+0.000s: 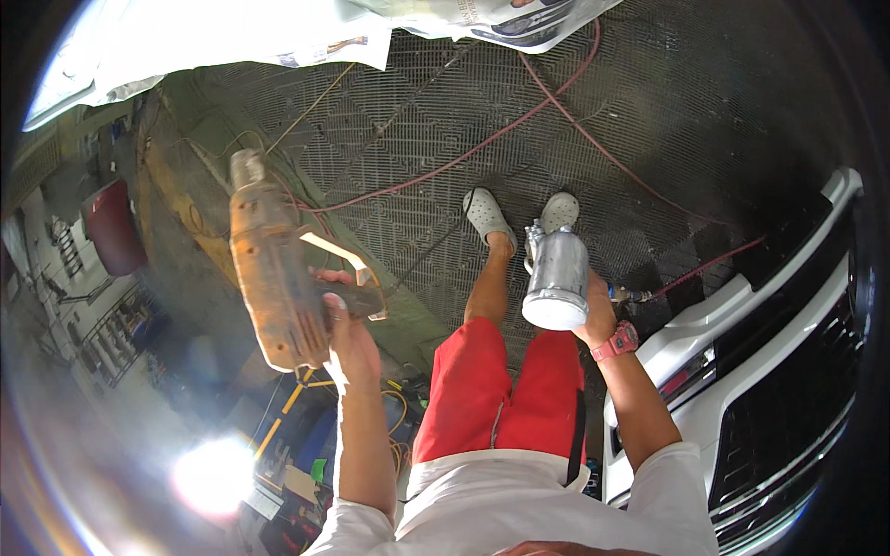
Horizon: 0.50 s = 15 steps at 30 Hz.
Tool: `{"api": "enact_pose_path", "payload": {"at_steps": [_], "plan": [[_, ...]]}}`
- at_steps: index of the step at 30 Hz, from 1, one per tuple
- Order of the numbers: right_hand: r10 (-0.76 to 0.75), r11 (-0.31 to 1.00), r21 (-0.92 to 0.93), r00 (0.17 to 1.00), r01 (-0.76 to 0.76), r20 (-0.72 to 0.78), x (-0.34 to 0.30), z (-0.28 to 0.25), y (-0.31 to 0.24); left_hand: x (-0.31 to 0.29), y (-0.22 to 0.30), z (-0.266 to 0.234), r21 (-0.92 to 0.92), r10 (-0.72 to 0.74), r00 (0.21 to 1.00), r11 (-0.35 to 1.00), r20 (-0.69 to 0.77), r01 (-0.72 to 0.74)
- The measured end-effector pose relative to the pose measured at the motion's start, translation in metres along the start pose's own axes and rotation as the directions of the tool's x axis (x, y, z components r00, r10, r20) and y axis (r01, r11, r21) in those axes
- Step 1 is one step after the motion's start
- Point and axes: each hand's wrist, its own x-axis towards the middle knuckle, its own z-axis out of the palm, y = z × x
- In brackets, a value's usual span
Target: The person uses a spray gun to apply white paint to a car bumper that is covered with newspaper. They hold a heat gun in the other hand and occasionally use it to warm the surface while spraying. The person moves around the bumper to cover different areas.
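Observation:
My left hand is wrapped round the handle of a worn orange heat gun, held up off the floor. Its metal nozzle points away from me, and a pale curved bracket runs along its handle side. In my right hand is a paint spray gun with a silver metal cup and white end. The cup hides most of the gun's body and several fingers. At the gun's right side an air fitting joins a red hose.
White bumper parts with a dark grille stand close on my right. Red hose crosses the dark grid floor mat ahead. Printed paper sheeting covers something at the far edge. A bright work lamp on a yellow stand glares at lower left.

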Motion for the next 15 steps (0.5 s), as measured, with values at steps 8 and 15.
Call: {"api": "enact_pose_path", "payload": {"at_steps": [8,15], "plan": [[0.100,0.995,-0.008,0.995,-0.100,-0.014,-0.016,-0.009,0.068,-0.003,0.013,-0.001,0.617,-0.002,0.995,0.785,0.101,-0.061],[0.138,0.989,0.053,0.990,-0.137,-0.022,-0.031,-0.025,0.098,-0.044,-0.022,-0.014,0.225,-0.214,0.955,0.960,0.208,0.166]]}}
